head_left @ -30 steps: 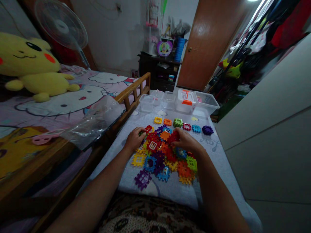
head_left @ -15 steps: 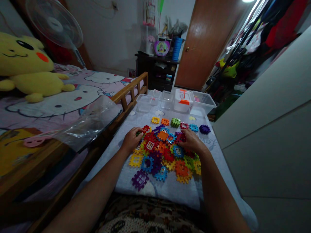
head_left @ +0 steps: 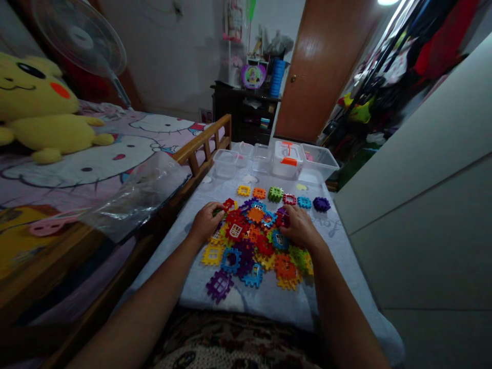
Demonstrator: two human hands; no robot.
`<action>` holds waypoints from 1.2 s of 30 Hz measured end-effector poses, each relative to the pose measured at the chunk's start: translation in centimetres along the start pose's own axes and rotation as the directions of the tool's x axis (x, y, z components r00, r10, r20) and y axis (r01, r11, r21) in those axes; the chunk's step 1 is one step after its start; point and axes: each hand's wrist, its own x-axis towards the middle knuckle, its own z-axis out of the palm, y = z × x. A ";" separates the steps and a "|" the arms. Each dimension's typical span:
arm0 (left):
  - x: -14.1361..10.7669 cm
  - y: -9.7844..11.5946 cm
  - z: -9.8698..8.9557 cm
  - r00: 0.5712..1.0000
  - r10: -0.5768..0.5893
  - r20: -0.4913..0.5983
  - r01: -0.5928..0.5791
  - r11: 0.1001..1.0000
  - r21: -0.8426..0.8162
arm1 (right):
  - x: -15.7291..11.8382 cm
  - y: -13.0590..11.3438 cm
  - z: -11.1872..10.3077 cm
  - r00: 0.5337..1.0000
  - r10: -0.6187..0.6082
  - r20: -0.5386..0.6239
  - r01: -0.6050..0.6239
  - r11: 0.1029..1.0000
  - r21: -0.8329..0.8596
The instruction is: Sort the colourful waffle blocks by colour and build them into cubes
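A heap of colourful plastic interlocking tiles with notched edges lies on the bed-like surface before me. At its left edge my left hand (head_left: 206,221) is closed, fingertips round a green tile (head_left: 217,211) that is mostly hidden. On the right side my right hand (head_left: 302,226) has thumb and fingers about a dark red tile (head_left: 283,218), partly covered. Between the hands lie an orange tile (head_left: 255,214) and a red window tile (head_left: 236,229). A purple window tile (head_left: 219,286) lies nearest me. Behind the heap runs a row of tiles by colour, among them a green stack (head_left: 275,194).
Clear plastic bins (head_left: 226,163) and a lidded box with orange clips (head_left: 287,160) stand at the far end. A wooden bed rail (head_left: 200,148) and a plastic bag (head_left: 142,189) lie left; a pale cabinet (head_left: 423,205) borders the right.
The whole view has shifted slightly. My right hand's fingers have moved a little about the dark red tile; the left hand stays at the heap's left edge.
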 end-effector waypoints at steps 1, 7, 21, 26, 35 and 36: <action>0.0 0.0 0.0 1.000 0.000 0.001 0.000 1.000 0.000 | -0.1 0.1 0.0 1.000 0.005 -0.012 -0.006 1.000 -0.006; 0.0 -0.1 0.1 1.000 -0.008 0.005 0.008 1.000 -0.001 | 0.0 0.2 -0.4 0.999 0.018 0.037 -0.018 1.000 0.000; -0.1 0.1 -0.1 1.000 0.000 0.009 0.000 1.000 0.006 | 0.0 0.1 -0.7 0.995 0.001 0.103 -0.003 1.000 0.020; 0.0 0.0 -0.1 1.000 -0.002 0.014 0.001 1.000 0.013 | -0.1 0.0 -0.6 0.996 -0.013 0.092 0.014 1.000 -0.007; -0.1 -0.2 -0.1 1.000 -0.003 0.019 0.003 1.000 -0.004 | 4.2 5.5 -2.7 0.994 0.049 -0.101 -0.048 0.999 0.014; -0.1 -0.1 -0.1 1.000 -0.004 0.019 0.004 1.000 -0.006 | 5.1 6.1 -2.9 0.996 0.053 -0.070 -0.053 0.999 -0.006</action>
